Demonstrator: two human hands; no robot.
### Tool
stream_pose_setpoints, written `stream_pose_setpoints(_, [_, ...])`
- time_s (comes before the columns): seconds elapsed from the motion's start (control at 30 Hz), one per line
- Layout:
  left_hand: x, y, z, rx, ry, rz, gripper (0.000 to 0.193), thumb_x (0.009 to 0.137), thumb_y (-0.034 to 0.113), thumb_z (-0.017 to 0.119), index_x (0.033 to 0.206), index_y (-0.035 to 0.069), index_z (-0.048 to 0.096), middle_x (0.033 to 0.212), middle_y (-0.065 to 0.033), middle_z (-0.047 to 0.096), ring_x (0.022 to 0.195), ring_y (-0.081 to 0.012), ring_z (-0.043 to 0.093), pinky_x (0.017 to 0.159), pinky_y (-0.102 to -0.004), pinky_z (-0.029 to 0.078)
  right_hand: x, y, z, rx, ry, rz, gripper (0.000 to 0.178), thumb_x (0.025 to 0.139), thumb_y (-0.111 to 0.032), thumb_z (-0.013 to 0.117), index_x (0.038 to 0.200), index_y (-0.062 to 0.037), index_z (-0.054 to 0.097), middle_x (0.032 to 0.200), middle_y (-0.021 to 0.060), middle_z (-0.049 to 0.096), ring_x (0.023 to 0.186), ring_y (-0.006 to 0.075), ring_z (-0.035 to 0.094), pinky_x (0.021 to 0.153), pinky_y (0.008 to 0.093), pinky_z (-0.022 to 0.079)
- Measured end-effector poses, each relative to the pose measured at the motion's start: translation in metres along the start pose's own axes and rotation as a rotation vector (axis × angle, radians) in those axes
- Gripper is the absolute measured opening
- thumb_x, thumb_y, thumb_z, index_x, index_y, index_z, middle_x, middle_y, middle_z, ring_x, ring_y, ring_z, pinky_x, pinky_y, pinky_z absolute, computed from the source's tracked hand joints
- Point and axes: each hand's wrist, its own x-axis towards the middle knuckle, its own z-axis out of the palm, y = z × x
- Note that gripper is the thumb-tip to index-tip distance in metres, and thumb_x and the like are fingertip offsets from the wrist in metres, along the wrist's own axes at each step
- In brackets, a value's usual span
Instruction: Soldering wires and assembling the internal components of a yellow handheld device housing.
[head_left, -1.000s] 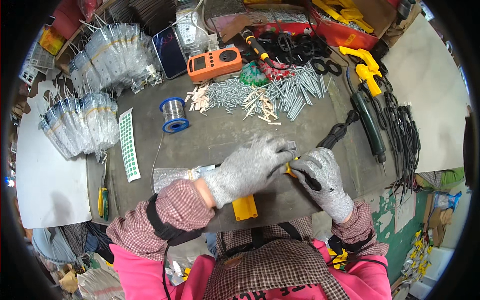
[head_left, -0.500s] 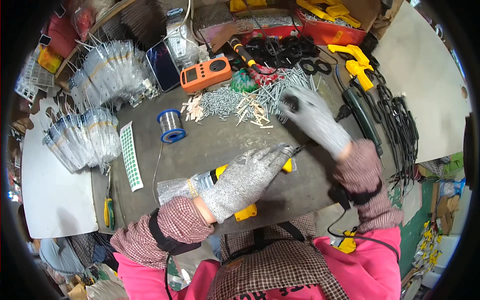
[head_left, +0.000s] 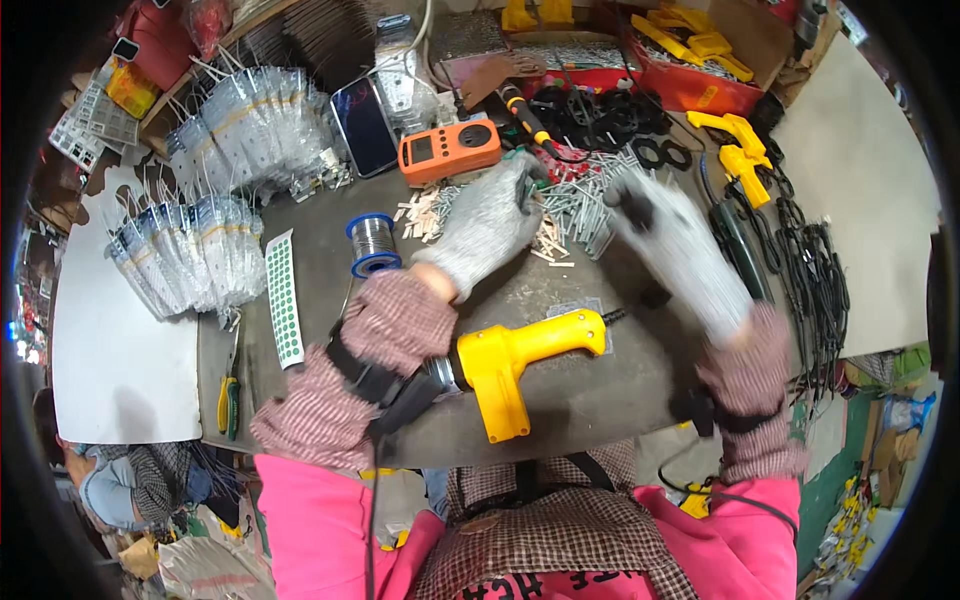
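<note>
My left hand (head_left: 490,222), in a grey knit glove, reaches over the piled silver screws (head_left: 583,205), its fingers curled among them; what they pinch is hidden. To the right of the pile is my right hand (head_left: 682,258), gloved too and a little blurred. Its fingers bend inward around a dark patch, and I cannot make out what they hold. On the bench in front of me lies a yellow pistol-shaped tool housing (head_left: 510,362), like a heat gun. A short black cord end sticks out of its handle, and a metal barrel goes under my left forearm. Neither hand touches it.
Behind the screws sit an orange meter (head_left: 450,152), a phone (head_left: 364,128) and a yellow-black screwdriver (head_left: 525,112). A solder spool (head_left: 373,245), green-dotted sticker strip (head_left: 283,300) and bagged parts (head_left: 190,255) are left. Black cords (head_left: 812,265) and yellow shells (head_left: 742,160) lie right.
My left hand has left the yellow tool housing and moved up to the screws. My right hand has shifted slightly right, away from the pile. The whole view has shifted a little.
</note>
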Motion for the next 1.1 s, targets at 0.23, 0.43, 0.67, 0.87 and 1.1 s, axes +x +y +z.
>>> stream_pose_setpoints(0.23, [-0.068,0.006,-0.019,-0.778,-0.550,-0.230,0.032,0.089,0.006,0.059,0.121,0.002,0.060,0.105,-0.0043,0.065,0.092,-0.0103,0.059,0.086,-0.0264,0.050,-0.082,-0.063,0.026,0.002,-0.301,-0.192,0.019,0.078,-0.007,0.069,0.097,-0.0080,0.065,0.094,0.0129,0.058,0.087,0.0330,0.059,0.073,0.0444,0.049])
stream_pose_setpoints(0.43, [-0.074,0.019,-0.027,-0.679,-0.494,-0.074,0.030,0.086,0.003,0.058,0.116,0.002,0.061,0.107,-0.0101,0.065,0.099,-0.0153,0.062,0.091,-0.0300,0.051,-0.087,-0.074,0.030,-0.135,-0.372,-0.153,0.026,0.078,-0.012,0.064,0.104,-0.0078,0.065,0.096,0.0123,0.058,0.091,0.0326,0.060,0.074,0.0462,0.050])
stream_pose_setpoints(0.67, [-0.112,0.015,-0.014,-0.278,-0.216,0.366,0.036,0.075,0.006,0.061,0.111,0.007,0.064,0.105,-0.0158,0.064,0.105,-0.0397,0.058,0.094,-0.0500,0.047,-0.092,-0.078,0.042,-0.194,-0.484,-0.232,0.029,0.087,-0.020,0.059,0.115,-0.0130,0.061,0.093,0.0066,0.059,0.077,0.0296,0.065,0.063,0.0431,0.053])
stream_pose_setpoints(0.87, [-0.112,0.007,-0.019,-0.205,-0.252,0.336,0.023,0.075,0.012,0.064,0.096,0.005,0.062,0.100,-0.0151,0.060,0.091,-0.0404,0.056,0.081,-0.0496,0.046,-0.087,-0.077,0.057,0.037,-0.465,-0.286,0.027,0.084,-0.009,0.062,0.111,-0.0057,0.058,0.109,0.0138,0.061,0.093,0.0330,0.065,0.079,0.0411,0.053])
stream_pose_setpoints(1.1, [-0.133,0.028,-0.044,-0.240,-0.182,0.044,0.074,0.083,0.031,0.075,0.143,0.001,0.045,0.130,-0.0232,0.057,0.122,-0.0387,0.055,0.106,-0.0446,0.042,-0.104,0.018,-0.033,-0.253,0.383,0.409,0.043,0.087,-0.007,0.064,0.130,-0.0054,0.057,0.112,0.0154,0.054,0.103,0.0309,0.056,0.092,0.0407,0.047])
